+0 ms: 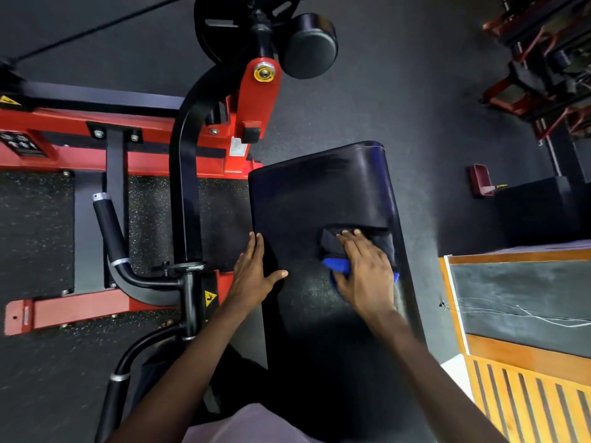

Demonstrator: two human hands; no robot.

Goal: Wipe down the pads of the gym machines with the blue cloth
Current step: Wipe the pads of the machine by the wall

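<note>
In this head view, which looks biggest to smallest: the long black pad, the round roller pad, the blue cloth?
Largest first:
long black pad
round roller pad, though it sits farther away
blue cloth, partly hidden under the right hand

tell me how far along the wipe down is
Done: nothing shows as finished; no pad looks clearly wiped. In hand: the right hand presses the blue cloth on the long black pad, while the left hand rests flat on its left edge. Left: likely more of this pad and the round roller pad beyond.
</note>
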